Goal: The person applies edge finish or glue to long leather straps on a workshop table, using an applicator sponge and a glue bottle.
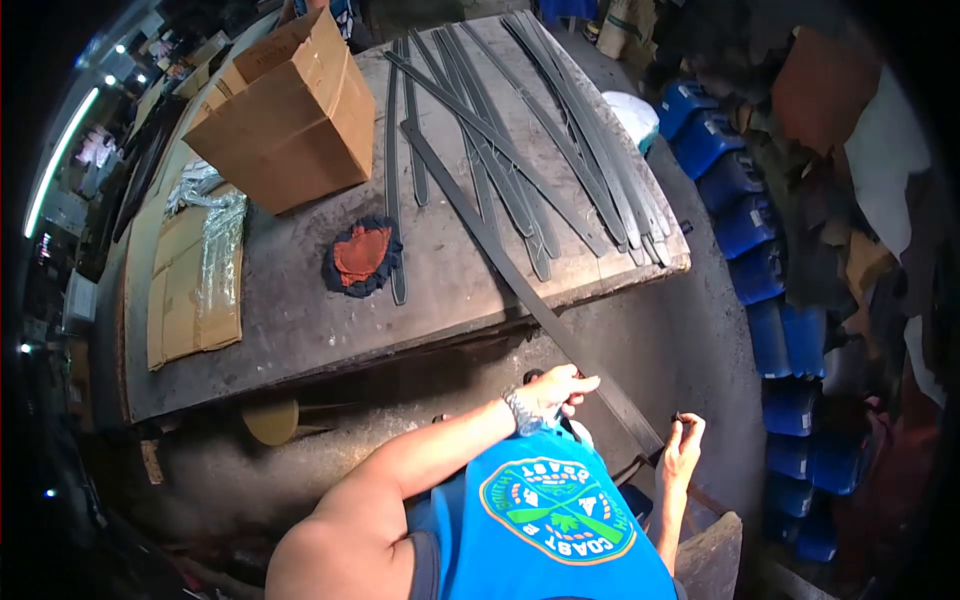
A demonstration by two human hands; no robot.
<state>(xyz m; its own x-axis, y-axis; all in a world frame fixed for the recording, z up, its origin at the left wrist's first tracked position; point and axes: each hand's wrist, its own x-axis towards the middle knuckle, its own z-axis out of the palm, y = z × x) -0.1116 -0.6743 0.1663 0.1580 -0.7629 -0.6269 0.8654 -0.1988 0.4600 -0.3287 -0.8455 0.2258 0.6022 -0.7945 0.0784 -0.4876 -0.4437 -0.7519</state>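
Observation:
A long dark leather-looking strap [515, 285] runs from the tabletop over its front edge and down to my lap. My left hand [555, 392], with a metal watch on the wrist, is closed at the strap's edge, thumb and fingers pinched on it. Beside the strap's lower end, my right hand [682, 450] is raised with fingers pinched together. A tiny dark bit shows at those fingertips, too small to name. More dark straps with pale stitched edges [490, 150] lie in a loose, overlapping bunch on the table, loose threads among them.
The worn table [300, 335] carries an open cardboard box [300, 140], a flattened carton with plastic wrap [205, 280] and a red and dark cloth bundle [362, 255]. Blue plastic containers [735, 220] line the right side, near hanging hide-like sheets [825, 90].

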